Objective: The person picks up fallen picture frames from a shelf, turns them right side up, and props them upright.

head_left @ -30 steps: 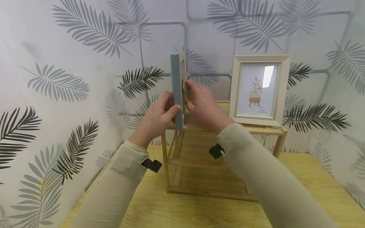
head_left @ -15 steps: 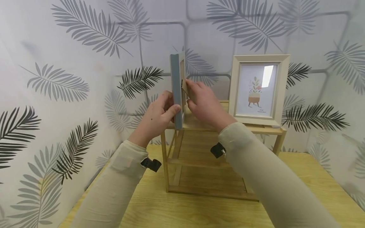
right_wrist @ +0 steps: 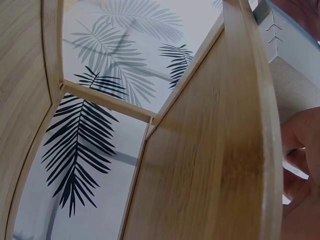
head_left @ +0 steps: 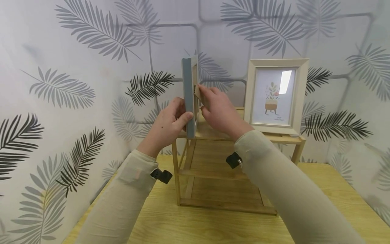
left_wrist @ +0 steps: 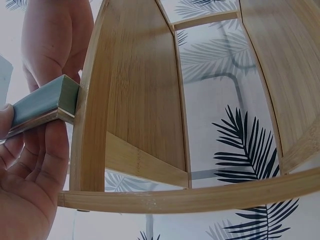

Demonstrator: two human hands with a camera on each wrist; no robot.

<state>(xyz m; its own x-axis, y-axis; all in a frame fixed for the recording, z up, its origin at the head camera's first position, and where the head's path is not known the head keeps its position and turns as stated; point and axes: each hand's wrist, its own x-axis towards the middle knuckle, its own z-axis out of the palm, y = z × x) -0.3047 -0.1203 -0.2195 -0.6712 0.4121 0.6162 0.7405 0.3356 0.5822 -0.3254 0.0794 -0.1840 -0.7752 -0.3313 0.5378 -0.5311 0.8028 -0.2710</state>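
Note:
My left hand grips the near edge of a blue-sided picture frame, thumb on the edge and fingers on its left side. The picture frame stands edge-on to the head view, at the left end of a wooden shelf rack's top. On its right side, my right hand pinches a beige stand flap at the frame's back, angled out from it. The picture side is hidden. In the left wrist view a corner of the picture frame shows by the rack. Its back is partly visible in the right wrist view.
The wooden rack has several tiers and stands on a yellow wood-grain table. A cream picture frame with a potted-plant print stands at the right of its top. Leaf-patterned wall rises close behind and at the left.
My right hand has shifted very slightly to the right, its thumb now a little farther from the picture frame's back. The left hand and the blue-sided picture frame have stayed nearly still.

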